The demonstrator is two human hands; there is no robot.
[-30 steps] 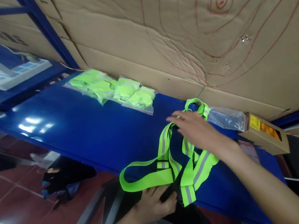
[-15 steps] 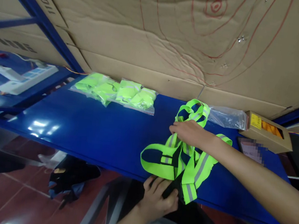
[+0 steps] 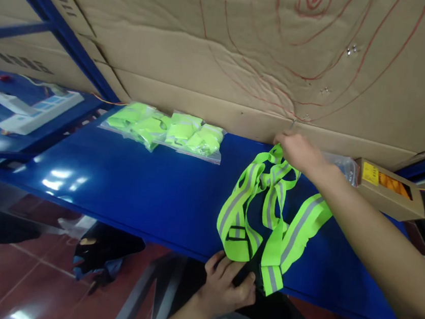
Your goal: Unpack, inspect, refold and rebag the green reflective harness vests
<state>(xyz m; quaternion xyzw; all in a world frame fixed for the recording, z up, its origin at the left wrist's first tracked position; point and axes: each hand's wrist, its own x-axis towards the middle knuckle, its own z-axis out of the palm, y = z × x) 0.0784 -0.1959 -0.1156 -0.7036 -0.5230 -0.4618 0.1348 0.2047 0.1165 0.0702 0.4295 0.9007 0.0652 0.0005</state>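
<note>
A reflective harness (image 3: 237, 203) of neon yellow-green straps with grey stripes and black buckles lies loosely tangled over the blue table. At its far end, my right hand (image 3: 298, 151) pinches a strap and pulls the bunch towards the cardboard backboard. My left hand (image 3: 226, 286) is curled at the table's front edge, gripping the harness at its black buckle end; the fingers partly hide that spot. One wide strap runs off to the right and passes under my right forearm.
Clear bags of folded yellow-green straps (image 3: 194, 134) lie along the back of the blue table (image 3: 148, 188). At the back right are a clear plastic bag (image 3: 344, 167) and an open-windowed cardboard box (image 3: 395, 193). A cardboard backboard (image 3: 151, 55) rises behind. A chair (image 3: 135, 299) stands in front.
My right hand has moved away from me towards the backboard, drawing the far straps out longer. My left hand has stayed at the front edge. The side loop has narrowed.
</note>
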